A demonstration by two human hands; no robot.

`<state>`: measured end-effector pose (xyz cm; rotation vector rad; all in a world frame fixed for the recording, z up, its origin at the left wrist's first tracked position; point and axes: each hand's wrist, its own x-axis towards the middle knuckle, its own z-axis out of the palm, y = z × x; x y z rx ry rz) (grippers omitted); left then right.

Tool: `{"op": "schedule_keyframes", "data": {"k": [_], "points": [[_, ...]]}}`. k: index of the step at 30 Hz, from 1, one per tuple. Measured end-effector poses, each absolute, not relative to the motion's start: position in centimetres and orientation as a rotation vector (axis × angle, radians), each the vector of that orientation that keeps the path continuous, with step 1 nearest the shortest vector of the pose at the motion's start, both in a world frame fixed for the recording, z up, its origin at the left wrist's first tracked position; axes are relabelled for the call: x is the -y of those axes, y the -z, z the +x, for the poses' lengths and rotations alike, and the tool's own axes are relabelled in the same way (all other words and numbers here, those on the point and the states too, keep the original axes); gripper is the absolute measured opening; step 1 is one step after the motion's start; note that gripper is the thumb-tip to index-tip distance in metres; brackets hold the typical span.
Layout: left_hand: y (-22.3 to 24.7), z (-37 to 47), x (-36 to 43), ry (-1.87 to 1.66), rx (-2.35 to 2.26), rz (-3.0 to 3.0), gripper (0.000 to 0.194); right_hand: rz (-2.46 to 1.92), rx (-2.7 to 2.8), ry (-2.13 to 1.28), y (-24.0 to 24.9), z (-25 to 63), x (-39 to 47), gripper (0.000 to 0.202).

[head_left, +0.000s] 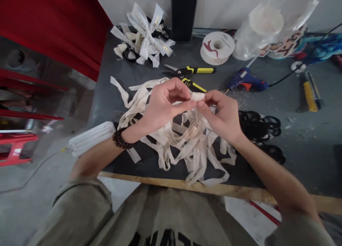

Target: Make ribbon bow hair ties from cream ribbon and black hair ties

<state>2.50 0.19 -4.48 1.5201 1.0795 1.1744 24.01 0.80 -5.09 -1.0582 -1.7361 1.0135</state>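
Note:
Between my two hands, above the middle of the table, is a short folded length of white ribbon. My left hand pinches its left end between thumb and fingers. The right end is pinched by my right hand, close to the left fingertips. Beneath both hands lies a loose heap of cream-white ribbons, some with gold lettering. Just beyond my fingers rest yellow-and-black pliers, partly hidden by the left hand. Several black hair ties are piled beside my right wrist.
At the back left sits a pile of finished-looking ribbon bows. A ribbon spool, a blue glue gun with a black cord, and a yellow utility knife lie farther right. The table's wooden front edge runs near my body.

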Motion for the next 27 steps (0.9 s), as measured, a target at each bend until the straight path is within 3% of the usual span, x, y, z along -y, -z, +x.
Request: {"op": "schedule_keyframes", "data": {"k": [5, 10, 16, 24, 27], "points": [[5.3, 2.2, -0.6, -1.058, -1.064, 1.320, 0.035, -1.089, 1.779, -0.902, 4.9, 23.7, -0.5, 0.021], [5.6, 1.9, -0.8, -1.011, -1.098, 1.428, 0.024, -1.128, 1.837, -0.880, 5.2, 23.4, -0.7, 0.016], [4.7, 2.1, -0.5, -0.969, -1.201, 1.616, 0.038, -1.210, 1.917, -0.788, 5.5, 23.5, -0.8, 0.009], [4.7, 2.3, -0.2, -0.991, -1.234, 1.833, 0.044, -1.176, 1.781, -1.089, 5.9, 23.6, -1.0, 0.025], [4.7, 2.3, -0.3, -1.015, -1.239, 1.826, 0.043, -1.155, 1.795, -1.060, 6.1, 23.5, -1.0, 0.026]]}}
